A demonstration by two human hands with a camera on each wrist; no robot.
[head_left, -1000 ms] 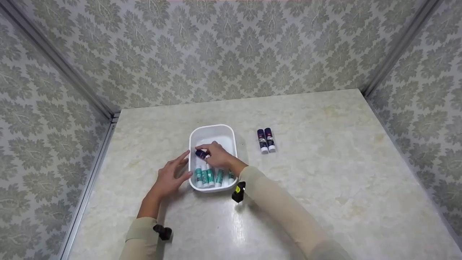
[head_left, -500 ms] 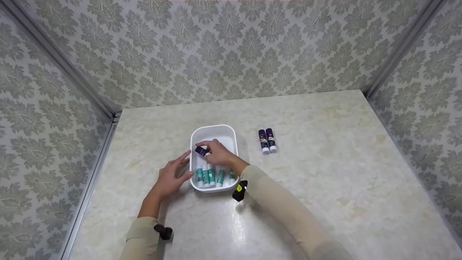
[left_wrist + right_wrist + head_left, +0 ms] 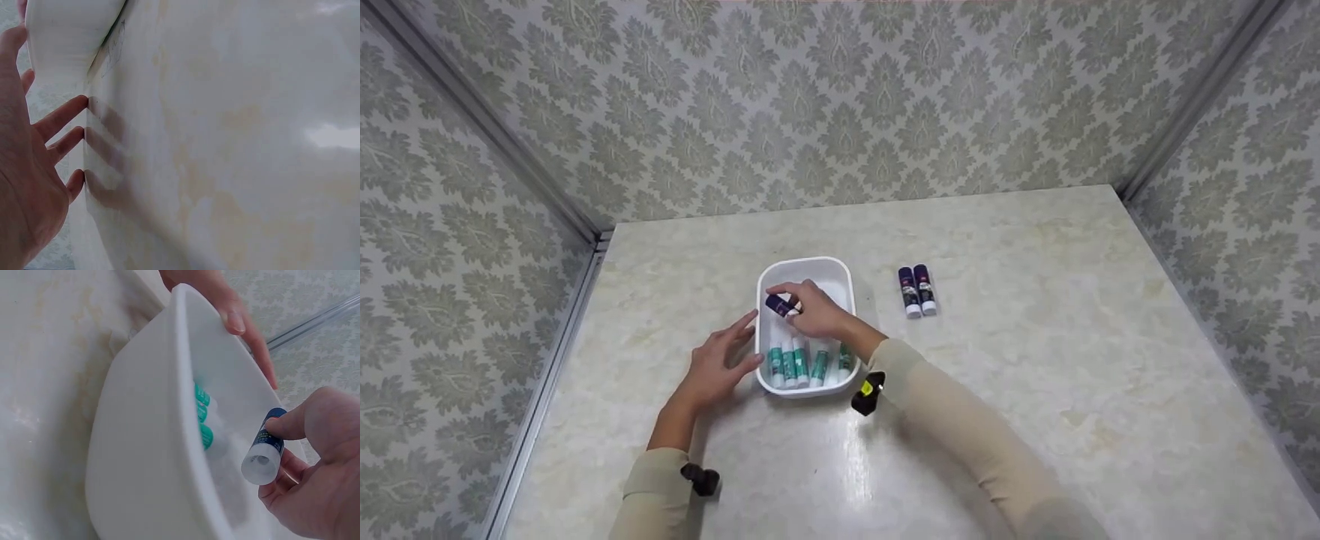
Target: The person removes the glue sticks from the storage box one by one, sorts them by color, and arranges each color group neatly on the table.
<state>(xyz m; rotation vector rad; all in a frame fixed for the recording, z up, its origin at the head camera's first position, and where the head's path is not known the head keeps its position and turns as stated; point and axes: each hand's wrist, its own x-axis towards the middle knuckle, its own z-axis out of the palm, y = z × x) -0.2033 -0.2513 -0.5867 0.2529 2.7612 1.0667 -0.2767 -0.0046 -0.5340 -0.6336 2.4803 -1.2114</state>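
One navy-and-white cylindrical tube [image 3: 778, 304]: was pinched by the right hand [image 3: 816, 312] over the white, rounded-rectangular plastic tub [image 3: 817, 271], frame centre; had shifted slightly up-frame, so remained unreleased. Left hand [image 3: 718, 365]: rested, fingers spread, at tub's left rim.

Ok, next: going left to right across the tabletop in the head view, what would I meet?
Left grip → white tub → left loose dark stick → right loose dark stick.
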